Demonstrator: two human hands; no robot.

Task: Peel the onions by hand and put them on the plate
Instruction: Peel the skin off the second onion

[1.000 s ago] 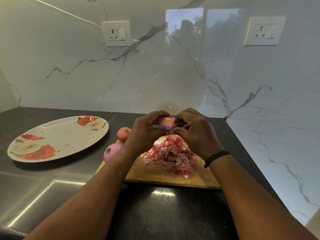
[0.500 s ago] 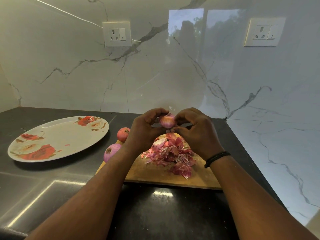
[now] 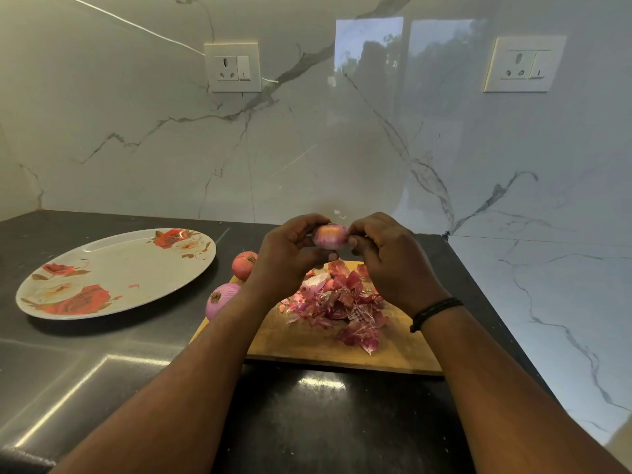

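The black counter (image 3: 307, 422) and my flowered plate (image 3: 113, 271), at nine o'clock from my hands, lie as before, as do the cutting board (image 3: 307, 340) and its heap of skins (image 3: 338, 302). Two onions (image 3: 243, 265) wait at the board's ten o'clock corner. My left hand (image 3: 284, 258) and right hand (image 3: 393, 265) still clamp curled fingers on the held onion (image 3: 330, 236), now more exposed.

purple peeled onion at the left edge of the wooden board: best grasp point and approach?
Grip the round purple peeled onion across its smooth belly, coming from above and the left. It lies on its side with the dark root end facing the camera, the left hand's forearm crosses its right, and the wooden cutting board edge sits beneath.
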